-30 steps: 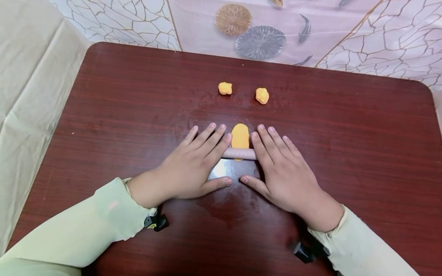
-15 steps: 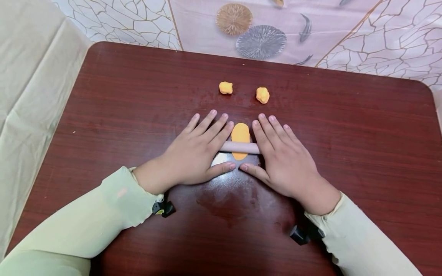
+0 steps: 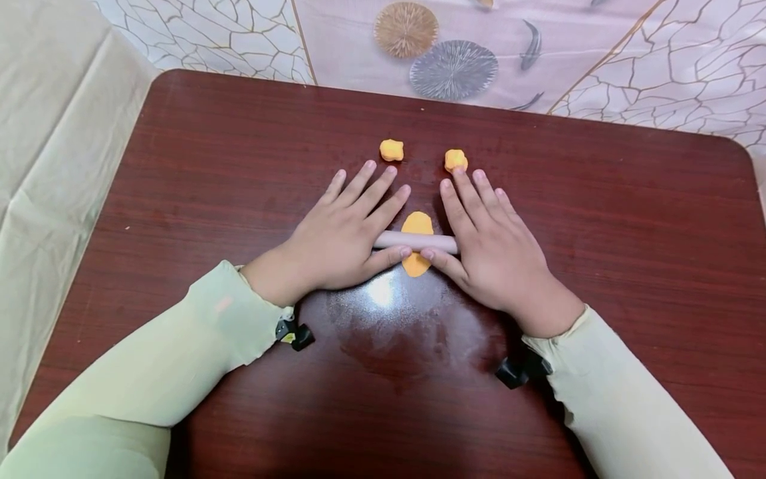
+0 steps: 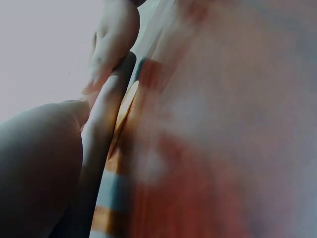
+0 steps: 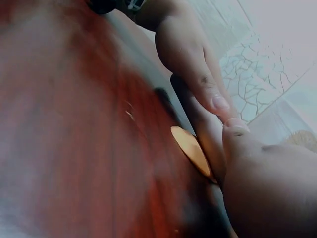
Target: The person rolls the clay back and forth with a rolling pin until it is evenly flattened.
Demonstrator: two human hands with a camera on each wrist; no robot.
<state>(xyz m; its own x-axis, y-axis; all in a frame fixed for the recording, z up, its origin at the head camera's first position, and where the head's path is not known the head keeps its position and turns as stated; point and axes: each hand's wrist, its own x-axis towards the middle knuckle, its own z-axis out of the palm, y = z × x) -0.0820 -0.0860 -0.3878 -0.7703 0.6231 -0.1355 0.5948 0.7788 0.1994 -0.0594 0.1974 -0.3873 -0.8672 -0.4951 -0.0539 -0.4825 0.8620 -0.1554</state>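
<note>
A pale rolling pin (image 3: 391, 240) lies crosswise over a flattened oval of yellow dough (image 3: 417, 265) on the table. My left hand (image 3: 338, 243) rests flat on the pin's left end, its fingers straight and spread. On the right end lies my right hand (image 3: 497, 249), also flat with straight fingers. Both thumbs stretch inward along the pin's near side, their tips close together over the dough. Both palms hide the pin's ends. In the right wrist view the dough (image 5: 190, 148) shows as a thin sheet beside the pin (image 5: 185, 101).
Two small yellow dough lumps (image 3: 391, 150) lie beyond the hands; the right lump (image 3: 455, 160) is at my right fingertips, and whether they touch I cannot tell. The dark red-brown table (image 3: 239, 146) ends at a patterned cloth (image 3: 473, 26) behind. Damp smears mark the tabletop.
Both hands have moved forward, away from the body, and the pin has rolled forward across the dough with them. More dough now shows on the near side of the pin.
</note>
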